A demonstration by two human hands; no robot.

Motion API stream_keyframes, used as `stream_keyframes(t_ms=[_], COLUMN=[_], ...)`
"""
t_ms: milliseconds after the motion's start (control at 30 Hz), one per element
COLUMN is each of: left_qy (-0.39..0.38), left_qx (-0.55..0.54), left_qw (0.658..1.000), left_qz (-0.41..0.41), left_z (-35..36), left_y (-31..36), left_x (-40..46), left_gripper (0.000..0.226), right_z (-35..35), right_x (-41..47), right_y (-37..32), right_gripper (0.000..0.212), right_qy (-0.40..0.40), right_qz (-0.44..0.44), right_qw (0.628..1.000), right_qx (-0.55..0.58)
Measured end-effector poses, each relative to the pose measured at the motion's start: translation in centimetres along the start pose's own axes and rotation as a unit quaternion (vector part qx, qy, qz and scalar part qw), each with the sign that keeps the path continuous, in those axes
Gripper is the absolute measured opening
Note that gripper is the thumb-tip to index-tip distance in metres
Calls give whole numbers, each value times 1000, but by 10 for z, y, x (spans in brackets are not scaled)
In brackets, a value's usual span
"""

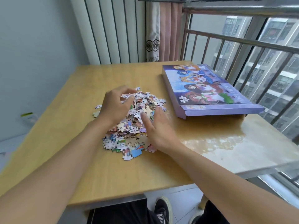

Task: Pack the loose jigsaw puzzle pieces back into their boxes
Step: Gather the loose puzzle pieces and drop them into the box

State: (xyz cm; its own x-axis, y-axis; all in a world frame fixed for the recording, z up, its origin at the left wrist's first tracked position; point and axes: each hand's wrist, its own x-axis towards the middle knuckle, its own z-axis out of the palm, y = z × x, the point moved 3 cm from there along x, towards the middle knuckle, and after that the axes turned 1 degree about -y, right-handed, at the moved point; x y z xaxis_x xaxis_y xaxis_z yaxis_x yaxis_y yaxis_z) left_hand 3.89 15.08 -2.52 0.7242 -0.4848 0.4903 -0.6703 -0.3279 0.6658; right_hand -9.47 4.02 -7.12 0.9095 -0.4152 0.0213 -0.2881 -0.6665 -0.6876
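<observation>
A heap of loose jigsaw pieces lies in the middle of the wooden table. My left hand rests on the heap's far left side with curved fingers over the pieces; whether it grips any is unclear. My right hand lies against the heap's right side, fingers straight and flat. A flat purple puzzle box with a cartoon picture on its lid sits to the right of the heap, its near end flap sticking out.
A few stray pieces lie left of the heap. A railing and window run along the table's right side, a curtain hangs at the back. My legs and shoes show below the table's near edge.
</observation>
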Motion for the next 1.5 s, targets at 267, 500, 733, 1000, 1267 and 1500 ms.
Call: stream_keyframes(t_ms=[267,500,733,1000,1267,1500], left_qy=[-132,-215,-189,-178,-166,-217], left_qx=[143,230,217,201,176,199], left_qw=[975,945,954,959,966,950], left_qz=[-111,-90,-89,-93,-97,-102], left_z=[-18,-1,4,12,19,26], left_y=[-53,-58,-60,-44,-34,-27], left_x=[-36,-43,-38,-36,-31,-31], left_gripper=[101,128,120,118,115,122], right_z=[-30,-21,-14,-16,-28,-27], right_x=[63,104,110,104,98,86], right_y=[-15,-39,-55,-65,-63,-62], right_gripper=[86,113,63,47,27,40], right_qy=[47,-135,-173,-169,-117,-132], right_qz=[2,44,91,119,128,95], right_qw=[995,984,975,976,984,978], right_qx=[90,-104,-102,-68,-48,-131])
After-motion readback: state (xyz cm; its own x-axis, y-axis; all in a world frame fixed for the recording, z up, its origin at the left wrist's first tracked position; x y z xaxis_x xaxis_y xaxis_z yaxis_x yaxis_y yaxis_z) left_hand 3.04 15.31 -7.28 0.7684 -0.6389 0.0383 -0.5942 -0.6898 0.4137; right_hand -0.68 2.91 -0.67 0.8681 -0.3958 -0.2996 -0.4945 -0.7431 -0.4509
